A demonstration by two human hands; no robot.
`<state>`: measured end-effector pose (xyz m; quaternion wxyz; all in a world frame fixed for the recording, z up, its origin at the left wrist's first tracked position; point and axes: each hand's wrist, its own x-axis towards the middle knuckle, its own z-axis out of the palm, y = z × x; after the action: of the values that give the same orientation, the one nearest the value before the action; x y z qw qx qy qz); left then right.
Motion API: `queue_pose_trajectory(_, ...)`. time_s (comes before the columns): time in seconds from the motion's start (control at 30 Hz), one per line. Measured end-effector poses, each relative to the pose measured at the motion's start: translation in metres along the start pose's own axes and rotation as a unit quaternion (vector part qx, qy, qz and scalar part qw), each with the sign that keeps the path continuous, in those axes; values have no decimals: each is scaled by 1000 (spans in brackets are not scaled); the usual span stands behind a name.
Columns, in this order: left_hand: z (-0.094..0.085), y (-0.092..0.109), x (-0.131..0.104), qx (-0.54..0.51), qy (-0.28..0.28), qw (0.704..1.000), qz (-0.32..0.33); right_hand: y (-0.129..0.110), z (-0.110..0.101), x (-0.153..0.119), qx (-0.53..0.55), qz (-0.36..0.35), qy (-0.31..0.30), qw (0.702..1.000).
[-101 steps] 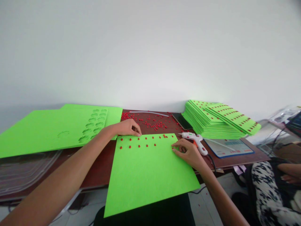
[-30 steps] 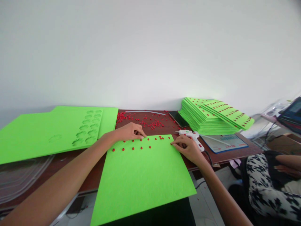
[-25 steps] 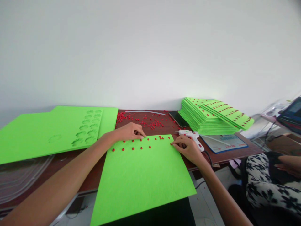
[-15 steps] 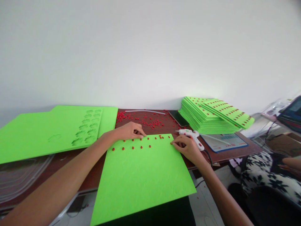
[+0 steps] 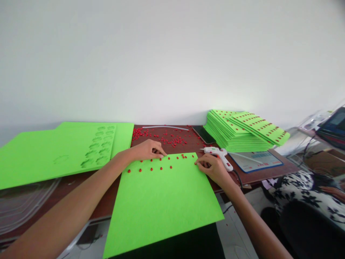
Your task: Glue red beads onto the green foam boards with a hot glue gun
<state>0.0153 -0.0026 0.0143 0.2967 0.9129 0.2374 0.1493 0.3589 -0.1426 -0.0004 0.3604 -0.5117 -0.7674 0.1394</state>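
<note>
A bright green foam sheet (image 5: 164,205) slopes toward me, its far edge on the table and its near part over my lap. Small red beads (image 5: 151,169) sit in rows along its far end. My left hand (image 5: 150,149) rests on the far edge, fingers curled and fingertips pressed together; what they pinch, if anything, is hidden. At the sheet's upper right edge, my right hand (image 5: 211,165) has thumb and forefinger closed at a red bead (image 5: 195,163). A white glue gun (image 5: 219,154) lies just beyond the right hand.
Loose red beads (image 5: 175,140) and a pale glue stick (image 5: 165,127) lie on the brown table (image 5: 185,145). A phone (image 5: 204,135) and a stack of green sheets (image 5: 234,138) stand right of them. Large green sheets (image 5: 78,145) cover the left. A person's patterned clothing (image 5: 296,189) shows at right.
The view has shifted very slightly. Both hands keep almost the same places on the sheet. At the right, the other person's patterned clothing and arm have moved a little.
</note>
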Motion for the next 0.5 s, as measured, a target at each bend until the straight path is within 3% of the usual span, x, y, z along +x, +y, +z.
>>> queue_pose_trajectory(0.5, 0, 0, 0, 7, 3, 1000, 7, -14, -5, 2, -19, -13, -10, 1000)
